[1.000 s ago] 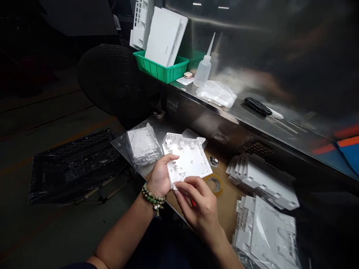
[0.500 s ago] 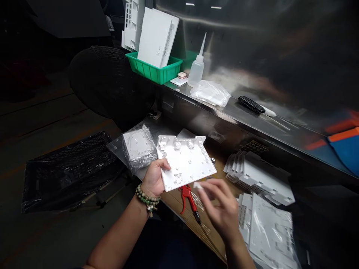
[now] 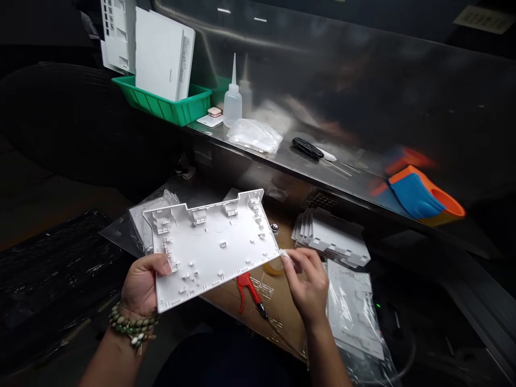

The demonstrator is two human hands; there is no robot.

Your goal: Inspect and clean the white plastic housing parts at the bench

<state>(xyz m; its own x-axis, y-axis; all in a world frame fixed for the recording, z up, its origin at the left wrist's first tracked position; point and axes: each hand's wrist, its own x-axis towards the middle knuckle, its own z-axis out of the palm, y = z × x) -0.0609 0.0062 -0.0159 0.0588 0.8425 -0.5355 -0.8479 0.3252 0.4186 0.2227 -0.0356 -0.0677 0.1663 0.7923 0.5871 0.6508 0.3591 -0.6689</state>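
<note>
My left hand [image 3: 142, 283] grips the left edge of a white plastic cover [image 3: 217, 252], thumb on top, holding it up tilted with its inner side and small clips facing me. At the cover's right corner, my right hand [image 3: 308, 282] pinches a small white wad [image 3: 284, 255], which looks like cloth or tissue. The wad is at or touching that corner. Below the cover, a red air blow gun [image 3: 250, 288] with a hose lies on the brown cardboard [image 3: 282, 306]. A roll of yellowish tape [image 3: 274, 267] is partly hidden behind the cover's lower edge.
Nested white covers [image 3: 336, 239] and a bagged stack of covers [image 3: 352, 312] lie on the right. The metal shelf holds a green bin [image 3: 161, 105] with covers, a squeeze bottle [image 3: 233, 105], plastic bags [image 3: 256, 135], a black-handled tool [image 3: 308, 147] and a blue-orange holder [image 3: 419, 196].
My view has turned rightward. The cover is nearer to me and tilted differently, still in my left hand. My right hand has brought the white wad up to the cover's right corner.
</note>
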